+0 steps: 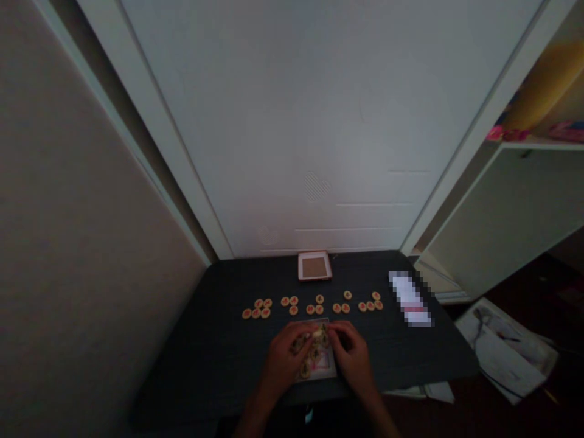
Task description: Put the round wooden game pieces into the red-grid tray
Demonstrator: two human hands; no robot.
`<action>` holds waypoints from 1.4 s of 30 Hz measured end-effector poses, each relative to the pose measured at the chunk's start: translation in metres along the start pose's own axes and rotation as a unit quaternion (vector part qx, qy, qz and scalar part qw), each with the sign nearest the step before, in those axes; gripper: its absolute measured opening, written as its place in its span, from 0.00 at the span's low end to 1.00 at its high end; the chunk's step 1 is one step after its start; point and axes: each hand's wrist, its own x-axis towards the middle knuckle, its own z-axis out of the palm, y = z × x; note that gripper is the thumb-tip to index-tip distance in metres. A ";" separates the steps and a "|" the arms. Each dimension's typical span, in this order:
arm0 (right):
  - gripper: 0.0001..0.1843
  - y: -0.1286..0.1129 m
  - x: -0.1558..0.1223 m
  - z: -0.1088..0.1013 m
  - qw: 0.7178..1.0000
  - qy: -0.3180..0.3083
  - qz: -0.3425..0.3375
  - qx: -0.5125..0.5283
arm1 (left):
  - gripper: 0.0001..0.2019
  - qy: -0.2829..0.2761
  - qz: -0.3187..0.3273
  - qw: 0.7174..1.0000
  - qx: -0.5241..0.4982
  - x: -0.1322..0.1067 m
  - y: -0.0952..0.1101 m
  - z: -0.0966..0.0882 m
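Both my hands are over a shallow square box (pixel 329 365) near the front of the dark table. Inside it lie several round wooden Chinese chess pieces (pixel 305 369) with dark characters. My left hand (pixel 287 353) reaches over the left side of the box, its fingers curled in and pinched at a pale chess piece (pixel 318 333). From the right, my right hand (pixel 352 350) brings its closed thumb and fingers against the same small cluster at the box's far edge. The fingers partly cover these pieces, so the exact grip is dim.
Red-marked chess pieces (pixel 256 314) lie in small groups across the table (pixel 205 347) beyond the box. A shallow box lid (pixel 314 267) rests at the back against a white panel (pixel 314 121). A pixelated phone-like object (pixel 410 299) lies right; papers (pixel 506 347) are beyond the right edge.
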 end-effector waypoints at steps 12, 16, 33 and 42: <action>0.17 0.013 0.000 -0.003 0.995 0.064 0.075 0.014 | 0.07 -0.013 -0.019 0.999 -0.032 0.004 0.010 -0.001; 0.17 0.013 0.000 -0.003 0.995 0.058 0.079 0.014 | 0.06 -0.009 -0.046 0.998 -0.051 0.003 0.009 0.002; 0.15 0.012 0.000 -0.004 0.996 0.048 0.073 0.001 | 0.12 -0.074 -0.106 0.991 -0.042 0.004 0.021 0.003; 0.15 0.013 0.000 -0.003 0.996 0.058 0.065 0.001 | 0.09 -0.131 -0.037 0.989 0.049 0.005 0.022 0.001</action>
